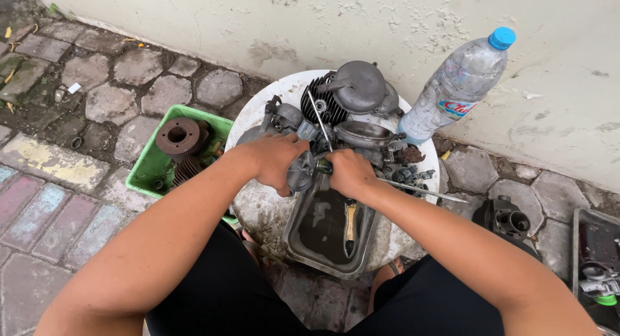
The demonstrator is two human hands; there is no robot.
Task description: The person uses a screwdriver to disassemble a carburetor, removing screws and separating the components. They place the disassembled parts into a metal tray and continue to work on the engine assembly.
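Carburetor [299, 171] gripped in both hands above a dark metal tray [298, 236] on the round white surface [258, 210].

Left hand [274, 160] is closed around the carburetor body, wrist bent inward, forearm angled up from lower left. Right hand [349, 173] is closed on a green-handled tool [321, 166] touching the carburetor, forearm coming from lower right. A brush [350, 227] lies in the tray's dark liquid. A clear plastic bottle [455, 87] with blue cap and red-and-blue label leans at the wall. A green bin [150, 168] of rusty parts stands left of the surface.
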